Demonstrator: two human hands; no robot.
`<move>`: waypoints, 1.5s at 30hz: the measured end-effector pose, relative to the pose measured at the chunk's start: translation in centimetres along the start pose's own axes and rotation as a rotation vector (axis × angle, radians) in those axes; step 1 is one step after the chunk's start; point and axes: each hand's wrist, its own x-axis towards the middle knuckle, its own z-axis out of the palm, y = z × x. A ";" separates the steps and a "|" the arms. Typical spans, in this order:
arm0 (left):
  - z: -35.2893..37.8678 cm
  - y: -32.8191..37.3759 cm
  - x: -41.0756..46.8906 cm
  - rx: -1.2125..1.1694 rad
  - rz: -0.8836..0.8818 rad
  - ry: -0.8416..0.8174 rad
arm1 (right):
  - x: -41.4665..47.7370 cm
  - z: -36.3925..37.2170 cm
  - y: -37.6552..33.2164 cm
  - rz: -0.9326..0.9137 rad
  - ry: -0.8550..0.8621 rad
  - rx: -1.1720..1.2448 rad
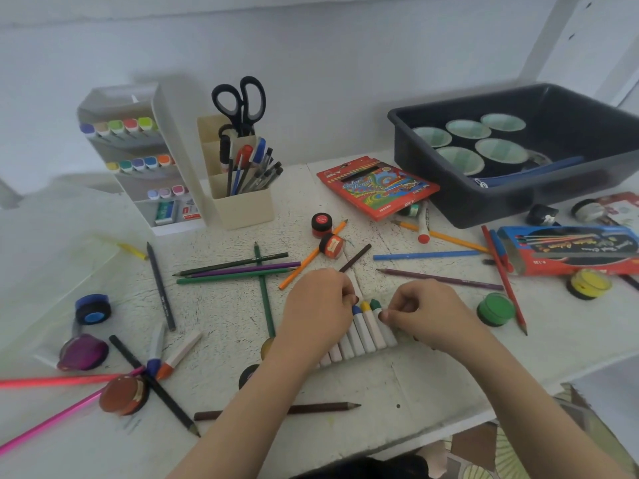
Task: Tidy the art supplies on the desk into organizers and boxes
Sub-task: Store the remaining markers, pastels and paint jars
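Observation:
Both hands meet over a row of several white markers [366, 331] with blue, yellow and green caps, lying side by side near the desk's front middle. My left hand [316, 311] curls over the row's left end, hiding some markers. My right hand [420, 311] pinches the green-capped marker [377, 305] at the right end. Loose coloured pencils [238, 267] lie scattered across the white desk [432, 385]. A white marker organizer [138, 157] and a beige pen holder [242, 205] stand at the back left.
A dark bin [501, 205] with several tape rolls sits back right, with a red pencil box [377, 188] beside it. A blue pencil box [570, 250] lies at the right. Small paint pots [496, 307] dot the desk, and two more markers [169, 357] lie front left.

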 end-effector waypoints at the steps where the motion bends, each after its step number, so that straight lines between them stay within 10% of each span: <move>1: 0.0 -0.1 0.0 -0.005 0.002 -0.002 | 0.0 0.0 0.0 0.007 -0.001 0.005; 22: -0.3 -0.8 -0.6 -0.196 0.030 -0.072 | -0.2 -0.3 -0.3 0.001 -0.012 0.069; 31: -3.8 -4.0 -3.3 -0.290 -0.061 0.134 | 0.3 1.8 -4.9 -0.278 0.023 -0.038; 39: -7.8 -11.4 -7.6 -0.026 -0.493 0.383 | 0.9 7.0 -11.7 -0.704 -0.193 -0.152; 45: -8.5 -14.0 -9.1 0.148 -0.705 0.291 | 0.8 11.3 -15.3 -0.947 -0.194 -0.297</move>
